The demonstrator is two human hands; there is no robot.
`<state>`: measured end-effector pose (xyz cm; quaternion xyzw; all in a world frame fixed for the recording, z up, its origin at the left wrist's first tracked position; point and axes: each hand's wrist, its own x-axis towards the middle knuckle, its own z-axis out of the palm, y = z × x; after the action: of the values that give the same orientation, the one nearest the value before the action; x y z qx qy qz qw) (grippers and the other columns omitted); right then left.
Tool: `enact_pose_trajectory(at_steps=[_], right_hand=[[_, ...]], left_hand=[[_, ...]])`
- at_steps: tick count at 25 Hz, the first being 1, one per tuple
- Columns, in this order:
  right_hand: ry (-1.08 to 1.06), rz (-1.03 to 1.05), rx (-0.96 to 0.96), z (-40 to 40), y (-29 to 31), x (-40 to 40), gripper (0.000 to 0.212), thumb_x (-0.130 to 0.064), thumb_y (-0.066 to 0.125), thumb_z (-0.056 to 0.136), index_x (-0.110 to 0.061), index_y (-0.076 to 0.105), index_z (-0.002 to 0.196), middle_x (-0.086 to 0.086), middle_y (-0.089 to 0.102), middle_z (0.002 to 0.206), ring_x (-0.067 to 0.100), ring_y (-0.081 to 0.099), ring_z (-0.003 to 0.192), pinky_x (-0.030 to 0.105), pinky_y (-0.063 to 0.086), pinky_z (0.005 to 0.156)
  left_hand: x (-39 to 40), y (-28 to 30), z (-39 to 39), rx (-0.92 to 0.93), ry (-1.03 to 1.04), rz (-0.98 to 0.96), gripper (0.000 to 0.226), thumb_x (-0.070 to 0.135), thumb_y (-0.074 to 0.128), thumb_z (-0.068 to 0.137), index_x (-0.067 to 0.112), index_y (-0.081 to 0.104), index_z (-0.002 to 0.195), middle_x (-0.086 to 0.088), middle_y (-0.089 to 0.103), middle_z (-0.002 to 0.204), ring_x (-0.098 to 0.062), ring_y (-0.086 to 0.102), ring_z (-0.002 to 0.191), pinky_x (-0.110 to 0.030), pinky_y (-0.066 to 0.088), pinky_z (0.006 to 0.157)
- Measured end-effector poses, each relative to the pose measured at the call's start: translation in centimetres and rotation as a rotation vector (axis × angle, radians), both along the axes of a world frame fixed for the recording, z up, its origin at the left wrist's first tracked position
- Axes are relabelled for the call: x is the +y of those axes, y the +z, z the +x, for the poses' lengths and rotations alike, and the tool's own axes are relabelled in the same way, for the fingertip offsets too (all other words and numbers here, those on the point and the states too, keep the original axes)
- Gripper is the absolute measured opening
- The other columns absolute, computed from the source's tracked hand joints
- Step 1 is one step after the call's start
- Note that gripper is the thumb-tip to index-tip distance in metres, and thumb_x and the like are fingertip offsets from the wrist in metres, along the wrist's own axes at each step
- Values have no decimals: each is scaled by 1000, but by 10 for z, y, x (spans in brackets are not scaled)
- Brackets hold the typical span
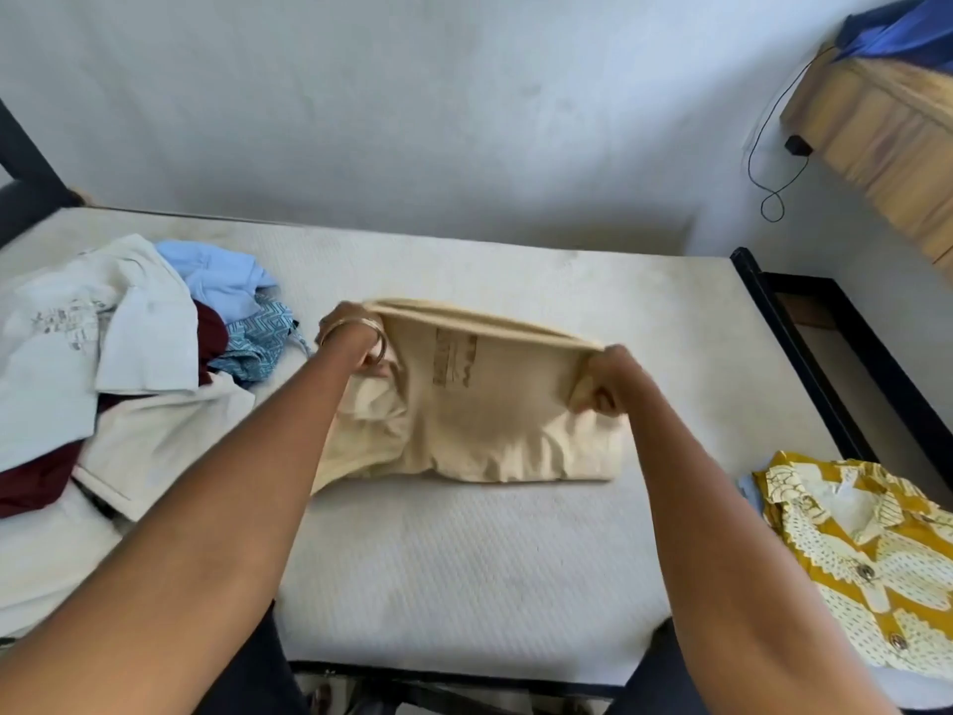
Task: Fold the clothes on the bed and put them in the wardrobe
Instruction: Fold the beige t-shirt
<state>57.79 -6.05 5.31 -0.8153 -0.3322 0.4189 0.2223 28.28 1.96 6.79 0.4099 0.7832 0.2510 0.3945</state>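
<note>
While blurred, each grip, left hand (356,343) and right hand (608,379), seemingly pinches cream garment (479,425).

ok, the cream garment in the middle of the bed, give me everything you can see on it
The cream garment looks like soft knit cotton, plain but for a faded brownish print near its upper middle. It is partly folded: its top edge is lifted and stretched taut between the left hand and the right hand, each gripping one end, while its lower bulk rests wrinkled on the white mattress. It lies mid-bed, just right of the unfolded pile.
</note>
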Motion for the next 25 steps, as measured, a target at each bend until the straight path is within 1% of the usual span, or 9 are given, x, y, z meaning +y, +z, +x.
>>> enact_pose_trajectory(at_steps=[3,6,8,10,13,18,21,23,25], right_hand=[[-379,577,726,-4,56,38,26,1,37,95,-11,58,104,23,62,91,37,67,64,51,59,56],[-448,911,809,-7,81,46,38,3,31,90,-17,62,96,15,60,98,27,60,84,55,59,76],[-411,1010,661,0,74,39,47,7,27,84,-20,64,97,7,61,100,17,59,87,48,60,79],[-305,999,247,12,53,23,57,7,27,75,-24,66,102,5,62,104,19,60,91,43,58,83],[-23,873,-432,21,-5,-13,63,9,32,67,-15,67,113,18,59,111,41,52,109,41,46,88],[332,134,-713,10,-112,-107,65,5,37,89,-28,41,144,9,10,164,40,-4,149,69,25,106],[555,-157,-859,-7,-151,-158,49,0,39,93,-21,46,137,4,-13,164,44,-25,144,75,2,107],[692,-280,-923,-17,-155,-177,25,-4,44,94,-21,61,100,7,-2,165,39,-18,148,75,-4,107],[743,-350,-982,-24,-149,-181,22,-7,51,93,-22,66,98,13,39,151,34,18,149,73,-3,109]], left_hand=[[32,54,25,-632,190,380,30,2,53,86,9,68,111,-12,67,105,-24,65,82,-36,59,66],[41,77,30,-491,112,837,50,4,39,78,16,70,115,-11,60,123,-21,58,113,-35,45,102],[33,72,20,-185,4,956,59,1,33,71,15,70,116,-21,40,142,-26,38,135,-27,26,115],[15,56,2,-15,-58,1029,56,3,35,67,15,72,108,-18,26,151,-29,23,143,-15,15,115],[-20,-1,-33,398,-221,1053,39,10,47,66,14,72,96,-20,21,152,-41,17,142,-41,20,118],[-121,-126,-68,1036,-696,521,36,7,82,52,19,77,86,-28,40,143,-51,14,140,-57,-3,116],[-169,-160,-62,1172,-883,19,35,17,46,89,26,70,112,-13,50,142,-42,15,144,-68,-16,107],[-190,-165,-51,1277,-929,-247,46,12,33,93,27,55,131,-2,62,128,-34,35,137,-63,-32,100],[-198,-165,-44,1249,-999,-356,63,4,36,89,25,27,148,6,66,116,-26,55,120,-64,-15,109]])
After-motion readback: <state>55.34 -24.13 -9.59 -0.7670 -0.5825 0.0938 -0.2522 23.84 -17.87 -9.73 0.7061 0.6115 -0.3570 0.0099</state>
